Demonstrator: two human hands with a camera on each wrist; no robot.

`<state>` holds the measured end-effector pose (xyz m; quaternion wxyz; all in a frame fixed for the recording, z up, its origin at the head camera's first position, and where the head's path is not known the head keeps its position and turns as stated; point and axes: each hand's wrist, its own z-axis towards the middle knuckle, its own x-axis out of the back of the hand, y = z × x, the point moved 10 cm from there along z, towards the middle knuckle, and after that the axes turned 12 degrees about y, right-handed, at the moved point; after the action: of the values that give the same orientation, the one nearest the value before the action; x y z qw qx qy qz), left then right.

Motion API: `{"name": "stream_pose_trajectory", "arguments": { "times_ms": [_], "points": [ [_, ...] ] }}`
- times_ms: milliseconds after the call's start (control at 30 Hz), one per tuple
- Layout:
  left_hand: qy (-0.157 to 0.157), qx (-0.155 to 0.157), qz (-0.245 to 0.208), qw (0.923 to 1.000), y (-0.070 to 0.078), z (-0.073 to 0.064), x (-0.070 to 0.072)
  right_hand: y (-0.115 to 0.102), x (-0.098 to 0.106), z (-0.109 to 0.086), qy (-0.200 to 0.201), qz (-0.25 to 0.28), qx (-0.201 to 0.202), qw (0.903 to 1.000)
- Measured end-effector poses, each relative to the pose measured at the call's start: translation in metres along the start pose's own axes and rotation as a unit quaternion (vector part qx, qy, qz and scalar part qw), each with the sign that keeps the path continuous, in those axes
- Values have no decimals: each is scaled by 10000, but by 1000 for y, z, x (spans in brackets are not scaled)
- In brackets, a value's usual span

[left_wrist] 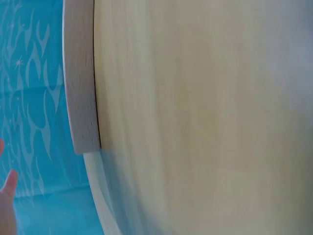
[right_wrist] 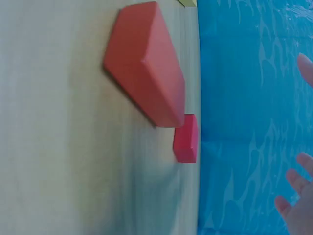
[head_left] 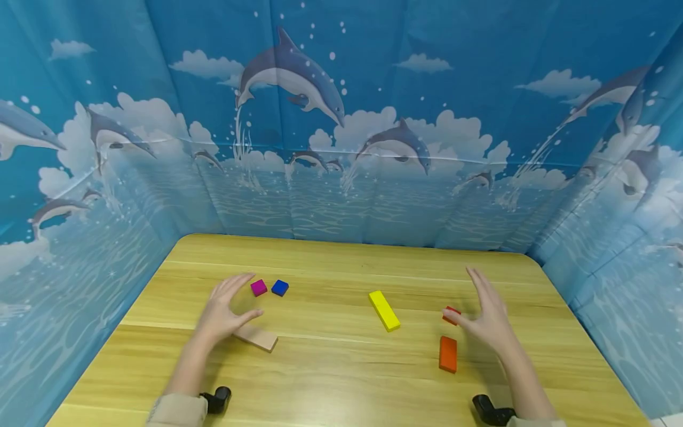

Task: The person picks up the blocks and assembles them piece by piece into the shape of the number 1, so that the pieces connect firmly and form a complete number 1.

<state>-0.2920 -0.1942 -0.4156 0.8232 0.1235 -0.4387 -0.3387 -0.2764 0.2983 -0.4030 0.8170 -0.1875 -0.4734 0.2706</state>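
Observation:
My left hand (head_left: 223, 309) is held over the left side of the table, thumb and fingers spread apart with nothing between them. Below its thumb lies a plain wooden block (head_left: 258, 338), partly covered by the hand; the left wrist view shows the same wooden block (left_wrist: 80, 78) up close. Just past the fingertips are a magenta block (head_left: 258, 288) and a blue block (head_left: 280, 288). On the right, my right hand (head_left: 490, 317) also has its fingers spread and holds nothing. Its thumb overlaps a small red block (head_left: 452, 316), with an orange-red block (head_left: 448, 354) nearer to me.
A long yellow block (head_left: 384, 311) lies between the hands, slanted on the wooden table (head_left: 341, 379). Blue dolphin-print curtains (head_left: 331, 201) hang round the table's back and sides. Black wrist devices (head_left: 217, 400) sit at both cuffs.

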Motion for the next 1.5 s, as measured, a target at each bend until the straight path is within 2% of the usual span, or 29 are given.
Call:
{"name": "stream_pose_trajectory", "arguments": {
  "times_ms": [133,267,500,767,1000,1233,1500],
  "points": [
    [-20,355,-501,9981,-9,-5,4,7,1,-8,-43,485,-292,9984],
    [-123,518,-787,9955,-15,-10,5,13,2,-17,-137,717,-608,9955],
    [-414,590,-1058,9918,-21,-17,3,14,-1,-29,-233,956,-566,9935],
    [-615,520,-1147,9901,-28,-23,3,22,-7,-43,-462,930,-617,9927],
    [-805,553,-1583,9826,-33,-28,1,26,-14,-51,-749,1020,-755,9891],
    [-974,957,-1955,9712,-43,-34,-4,34,-20,-62,-1145,934,-1139,9824],
    [-1190,1178,-2010,9652,-50,-38,-10,38,-26,-70,-1356,1037,-1336,9762]
  ]
}}
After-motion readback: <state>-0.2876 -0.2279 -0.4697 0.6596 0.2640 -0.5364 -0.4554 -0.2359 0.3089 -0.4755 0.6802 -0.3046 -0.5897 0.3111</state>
